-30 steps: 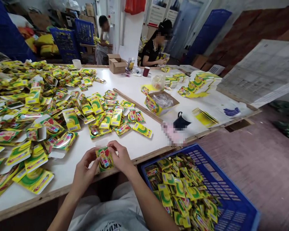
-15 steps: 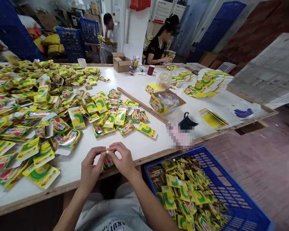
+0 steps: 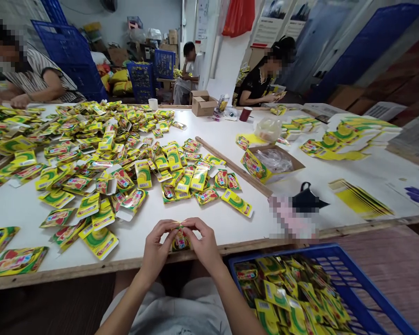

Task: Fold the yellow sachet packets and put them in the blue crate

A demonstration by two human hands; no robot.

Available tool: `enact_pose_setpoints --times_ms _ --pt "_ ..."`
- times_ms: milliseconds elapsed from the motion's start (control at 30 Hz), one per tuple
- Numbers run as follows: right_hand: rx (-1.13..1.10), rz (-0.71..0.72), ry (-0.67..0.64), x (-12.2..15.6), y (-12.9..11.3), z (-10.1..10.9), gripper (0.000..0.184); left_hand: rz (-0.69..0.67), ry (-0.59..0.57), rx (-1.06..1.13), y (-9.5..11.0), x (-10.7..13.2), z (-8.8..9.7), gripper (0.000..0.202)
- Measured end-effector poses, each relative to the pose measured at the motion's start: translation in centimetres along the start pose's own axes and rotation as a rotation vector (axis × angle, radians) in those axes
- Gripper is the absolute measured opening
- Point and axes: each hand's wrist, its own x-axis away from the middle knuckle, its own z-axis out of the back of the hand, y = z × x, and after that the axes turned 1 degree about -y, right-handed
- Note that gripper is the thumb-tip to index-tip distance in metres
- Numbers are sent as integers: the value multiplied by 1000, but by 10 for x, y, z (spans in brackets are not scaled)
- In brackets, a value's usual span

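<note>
Between my two hands a small yellow and green printed carton (image 3: 180, 240) stands upright at the table's near edge. My left hand (image 3: 159, 243) pinches its upper left side with thumb and fingers. Against its upper right side, my right hand (image 3: 199, 237) is closed in the same way. The fingertips of both hands meet at the carton's top end and hide part of it. Beyond them lies a big pile of similar small cartons (image 3: 174, 158), several with end flaps standing open.
A blue plastic crate (image 3: 356, 274) full of cartons stands below the table edge at right. A wooden strip (image 3: 230, 163) crosses the white table (image 3: 139, 237). An open box (image 3: 275, 163) with plastic film and a dark cup (image 3: 305, 197) are to its right. Co-workers sit across the table.
The camera view has turned left, so the scene sits further right and a person at far left appears. Both hands stay on the carton, their fingertips still at its top end.
</note>
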Motion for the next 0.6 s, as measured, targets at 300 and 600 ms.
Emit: enact_pose_setpoints --times_ms 300,600 --pt "546 -33 222 38 -34 116 20 -83 238 -675 -7 -33 65 36" --pt "605 -71 207 61 -37 116 26 -93 56 -839 -19 -32 85 54"
